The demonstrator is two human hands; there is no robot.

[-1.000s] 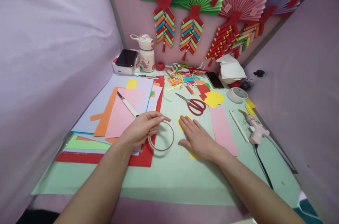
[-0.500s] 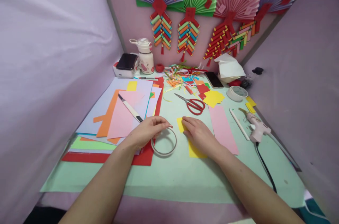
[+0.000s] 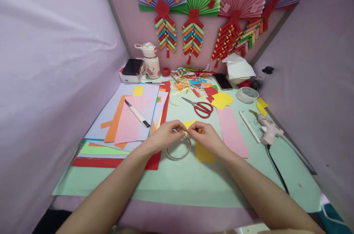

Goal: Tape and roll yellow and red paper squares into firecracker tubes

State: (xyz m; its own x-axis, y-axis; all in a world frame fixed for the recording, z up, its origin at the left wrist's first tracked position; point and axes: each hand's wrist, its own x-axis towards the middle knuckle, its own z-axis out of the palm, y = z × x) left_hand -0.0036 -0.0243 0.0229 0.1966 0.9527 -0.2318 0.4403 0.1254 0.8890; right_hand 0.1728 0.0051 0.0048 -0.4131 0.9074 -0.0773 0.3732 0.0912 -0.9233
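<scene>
A narrow roll of tape (image 3: 179, 159) hangs as a thin ring from my left hand (image 3: 167, 134), whose fingers are closed on its upper edge. My right hand (image 3: 206, 136) is pinched, its fingertips meeting those of the left hand just above the ring. What lies between the right fingertips is too small to make out. Just behind the fingertips lies a small yellow paper piece (image 3: 189, 124), partly covered by the hands. Another yellow paper piece (image 3: 205, 153) lies on the table under my right wrist.
Red-handled scissors (image 3: 203, 109) lie beyond the hands. A craft knife (image 3: 136, 113) rests on stacked coloured paper (image 3: 102, 162) at left. Right are a pink strip (image 3: 232, 132), a white pen (image 3: 249, 127), a corded glue gun (image 3: 269, 129) and a wide tape roll (image 3: 247, 95).
My left hand has moved right with the tape roll. My right hand has left the small yellow paper and come up to the left fingertips, pinching there. The view has shifted slightly.
</scene>
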